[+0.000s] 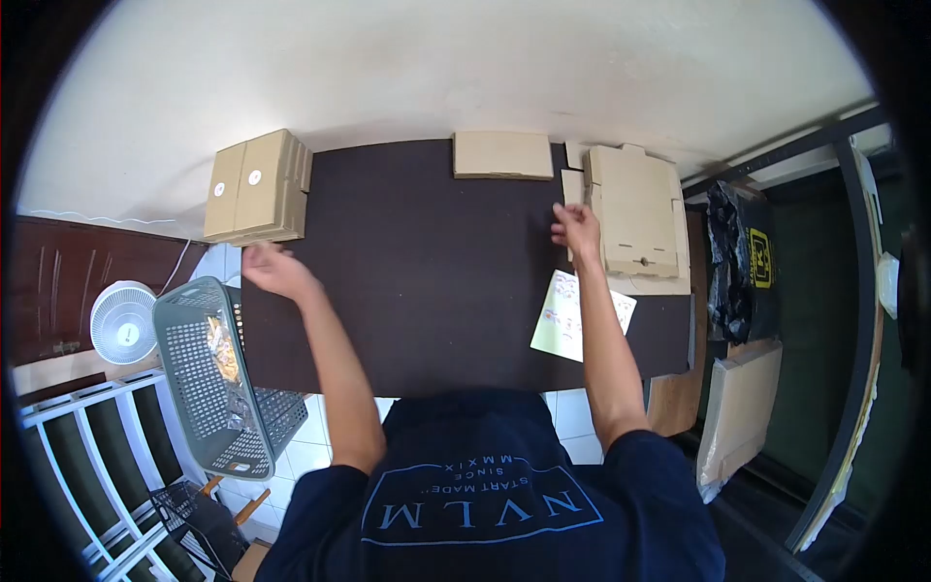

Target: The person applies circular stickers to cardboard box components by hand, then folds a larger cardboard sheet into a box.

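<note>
My left hand [274, 270] is at the left side of the dark table, just below the front corner of the stacked brown cardboard boxes [254, 189]. It is blurred by motion and its fingers are not distinct. On the right, my right hand [580, 231] hovers beside the pile of flat cardboard box blanks [635, 213], fingers apart and holding nothing. A printed sheet [562, 315] lies under my right forearm, partly hidden by it. One closed cardboard box [502, 155] rests at the table's back edge.
A grey-green plastic basket [199, 388] with bagged items stands at the left of the dark table [407, 262]. Beyond it is a white fan [124, 322]. To the right are a black plastic-wrapped package [742, 262] and a wrapped board [739, 417].
</note>
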Motion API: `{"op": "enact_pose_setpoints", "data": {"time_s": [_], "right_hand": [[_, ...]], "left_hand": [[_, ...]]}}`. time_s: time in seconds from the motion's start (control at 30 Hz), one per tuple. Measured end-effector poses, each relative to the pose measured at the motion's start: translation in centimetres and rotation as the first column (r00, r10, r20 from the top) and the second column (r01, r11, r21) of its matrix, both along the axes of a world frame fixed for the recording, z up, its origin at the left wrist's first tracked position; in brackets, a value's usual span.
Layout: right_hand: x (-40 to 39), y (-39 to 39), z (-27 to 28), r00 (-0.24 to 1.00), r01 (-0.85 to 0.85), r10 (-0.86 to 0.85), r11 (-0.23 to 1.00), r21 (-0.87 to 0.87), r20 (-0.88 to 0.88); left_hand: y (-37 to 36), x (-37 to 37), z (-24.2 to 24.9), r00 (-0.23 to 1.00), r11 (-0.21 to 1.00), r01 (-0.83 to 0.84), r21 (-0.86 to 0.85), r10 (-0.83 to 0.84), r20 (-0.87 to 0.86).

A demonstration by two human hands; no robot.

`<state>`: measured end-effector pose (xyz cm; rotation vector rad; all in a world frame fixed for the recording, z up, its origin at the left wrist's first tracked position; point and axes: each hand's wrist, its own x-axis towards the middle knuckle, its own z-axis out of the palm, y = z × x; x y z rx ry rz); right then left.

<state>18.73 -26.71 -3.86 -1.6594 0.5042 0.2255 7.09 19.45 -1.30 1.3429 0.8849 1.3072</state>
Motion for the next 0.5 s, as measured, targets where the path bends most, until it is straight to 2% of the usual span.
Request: {"op": "enact_pose_setpoints", "data": {"time_s": [0.03, 0.1, 0.17, 0.23, 0.3, 0.37, 0.4, 0.47, 0.5], "right_hand": [[2.1, 0.7, -0.5, 1.000, -0.009, 0.009, 1.000, 0.010, 0.006], [5.3, 1.8, -0.9, 0.998, 0.018, -0.020, 0.999, -0.043, -0.053], [6.8, 2.7, -0.7, 0.999, -0.010, 0.007, 0.999, -0.047, -0.054], [7.5, 3.6, -0.9, 0.998, -0.036, 0.033, 0.998, -0.052, -0.061], [8.0, 3.7, -1.4, 0.993, -0.097, 0.095, 0.995, -0.032, -0.070], [7.8, 4.0, -1.5, 0.994, -0.069, 0.071, 0.997, 0.031, -0.081], [7.5, 4.1, -1.5, 0.993, -0.077, 0.082, 0.995, 0.062, -0.083], [7.0, 4.1, -1.4, 0.993, -0.072, 0.079, 0.993, 0.090, -0.082], [6.6, 4.2, -1.2, 0.993, -0.060, 0.069, 0.994, 0.091, -0.093]], "left_hand": [[-2.5, -0.5, -0.5, 0.995, 0.995, 0.101, -0.014, -0.101, 0.027], [-7.3, -0.7, -0.4, 0.932, 0.934, 0.315, -0.170, -0.339, -0.132], [-10.7, 0.3, -1.0, 0.805, 0.840, 0.482, -0.251, -0.537, -0.253], [-13.6, 2.8, -1.5, 0.638, 0.695, 0.617, -0.369, -0.717, -0.283], [-15.7, 6.5, -3.1, 0.442, 0.569, 0.767, -0.295, -0.803, -0.400], [-17.0, 10.9, -6.6, 0.336, 0.464, 0.848, -0.254, -0.844, -0.418], [-17.2, 12.7, -6.8, 0.329, 0.455, 0.854, -0.252, -0.847, -0.417], [-18.5, 15.3, -7.2, 0.220, 0.437, 0.796, -0.418, -0.854, -0.472], [-18.4, 16.2, -7.0, 0.152, 0.368, 0.811, -0.454, -0.883, -0.444]]}}
